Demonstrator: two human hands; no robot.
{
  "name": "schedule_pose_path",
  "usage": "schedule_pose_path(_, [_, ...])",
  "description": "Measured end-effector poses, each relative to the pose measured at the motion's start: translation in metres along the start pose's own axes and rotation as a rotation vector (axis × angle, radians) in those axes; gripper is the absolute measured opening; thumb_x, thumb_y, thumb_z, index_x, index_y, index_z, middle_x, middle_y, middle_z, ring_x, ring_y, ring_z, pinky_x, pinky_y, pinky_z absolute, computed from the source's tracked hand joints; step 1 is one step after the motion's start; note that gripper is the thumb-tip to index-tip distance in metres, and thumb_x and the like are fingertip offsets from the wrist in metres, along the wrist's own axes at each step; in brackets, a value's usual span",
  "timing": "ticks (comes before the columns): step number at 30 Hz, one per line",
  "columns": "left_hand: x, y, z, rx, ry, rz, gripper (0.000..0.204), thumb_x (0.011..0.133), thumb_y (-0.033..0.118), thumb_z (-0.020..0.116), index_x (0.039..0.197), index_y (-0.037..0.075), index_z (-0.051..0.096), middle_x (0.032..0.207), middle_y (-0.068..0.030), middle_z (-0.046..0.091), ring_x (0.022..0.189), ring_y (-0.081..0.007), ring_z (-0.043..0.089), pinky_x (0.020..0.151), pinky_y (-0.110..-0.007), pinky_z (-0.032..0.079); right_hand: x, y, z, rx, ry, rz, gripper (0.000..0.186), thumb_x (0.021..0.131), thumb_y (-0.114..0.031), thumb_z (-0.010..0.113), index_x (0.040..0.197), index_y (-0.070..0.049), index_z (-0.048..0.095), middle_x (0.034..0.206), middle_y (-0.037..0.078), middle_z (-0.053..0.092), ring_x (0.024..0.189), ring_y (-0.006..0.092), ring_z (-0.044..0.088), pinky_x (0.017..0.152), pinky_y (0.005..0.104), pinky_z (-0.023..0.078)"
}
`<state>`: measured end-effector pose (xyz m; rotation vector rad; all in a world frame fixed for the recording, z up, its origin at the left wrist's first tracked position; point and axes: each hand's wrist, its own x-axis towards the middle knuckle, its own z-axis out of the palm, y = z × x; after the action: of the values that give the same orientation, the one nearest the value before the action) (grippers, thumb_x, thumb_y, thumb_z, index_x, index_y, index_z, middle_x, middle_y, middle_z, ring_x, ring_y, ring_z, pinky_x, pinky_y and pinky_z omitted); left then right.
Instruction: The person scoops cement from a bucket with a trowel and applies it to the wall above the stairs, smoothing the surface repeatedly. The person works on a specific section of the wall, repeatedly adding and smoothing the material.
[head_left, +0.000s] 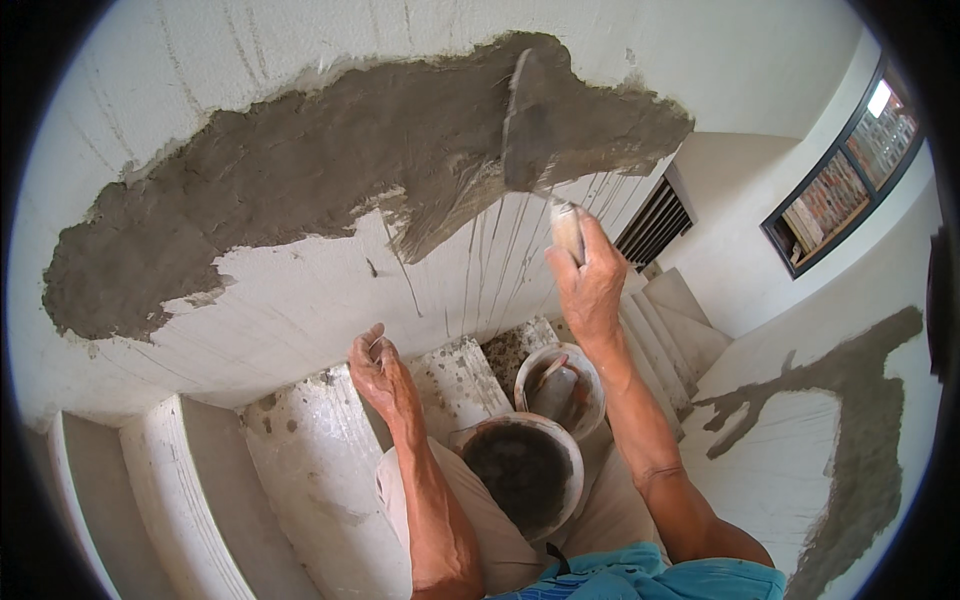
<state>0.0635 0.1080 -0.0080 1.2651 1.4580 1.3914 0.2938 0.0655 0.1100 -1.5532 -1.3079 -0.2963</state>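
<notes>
My right hand (592, 268) grips the pale handle of a trowel (528, 130), its fingers wrapped round it. The grey blade lies against a broad patch of wet grey mortar (330, 150) on the white wall, near the patch's right end. Lower and to the left, my left hand (382, 378) hovers close to the wall above the steps. Its fingers are curled in, and nothing shows in them. Between my legs stands a bucket (577, 470) of dark grey mortar. Just beyond it is a second bucket (598, 395) with murky liquid and a tool partly inside.
White stairs (300, 470) run along the wall, spattered with mortar in places. On the right, another wall carries a grey mortar strip (870, 430). A dark-framed window (845, 170) is at the upper right, with a black slatted grille (655, 222) nearer the middle.
</notes>
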Motion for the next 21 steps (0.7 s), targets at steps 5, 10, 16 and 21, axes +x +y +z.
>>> schedule_pose_path(5, [0.000, 0.000, -0.001, 0.012, -0.024, -0.006, 0.027, 0.095, 0.010, 0.053, 0.117, -0.002, 0.063, 0.119, -0.0201, 0.060, 0.106, -0.0316, 0.063, 0.090, -0.044, 0.053, -0.019, -0.016, -0.005, 0.098, -0.265, -0.136, 0.046, 0.076, -0.001, 0.068, 0.121, 0.004, 0.063, 0.102, 0.020, 0.070, 0.088, 0.0349, 0.071, 0.074, 0.0410, 0.056])
schedule_pose_path(10, [-0.001, -0.001, -0.002, -0.046, 0.002, -0.005, 0.028, 0.094, 0.010, 0.052, 0.117, -0.002, 0.063, 0.120, -0.0201, 0.060, 0.106, -0.0314, 0.063, 0.090, -0.043, 0.053, -0.019, 0.000, -0.008, 0.186, -0.070, 0.123, 0.037, 0.078, -0.002, 0.064, 0.114, 0.007, 0.063, 0.081, 0.015, 0.064, 0.070, 0.0216, 0.063, 0.064, 0.0363, 0.051])
schedule_pose_path(16, [0.000, -0.003, 0.001, -0.037, -0.013, 0.013, 0.027, 0.094, 0.009, 0.053, 0.117, -0.002, 0.063, 0.118, -0.0201, 0.060, 0.106, -0.0311, 0.063, 0.090, -0.044, 0.052, -0.003, 0.038, 0.003, 0.140, 0.110, 0.132, 0.032, 0.079, -0.002, 0.062, 0.111, 0.006, 0.063, 0.074, 0.012, 0.058, 0.062, 0.0180, 0.054, 0.057, 0.0353, 0.046])
schedule_pose_path(21, [-0.001, 0.002, 0.000, -0.015, -0.006, -0.007, 0.027, 0.095, 0.010, 0.053, 0.116, -0.002, 0.064, 0.117, -0.0200, 0.061, 0.104, -0.0307, 0.063, 0.089, -0.044, 0.051, -0.027, 0.022, 0.021, 0.056, 0.011, -0.009, 0.041, 0.078, -0.001, 0.065, 0.118, 0.006, 0.063, 0.088, 0.018, 0.067, 0.075, 0.0281, 0.068, 0.067, 0.0381, 0.053])
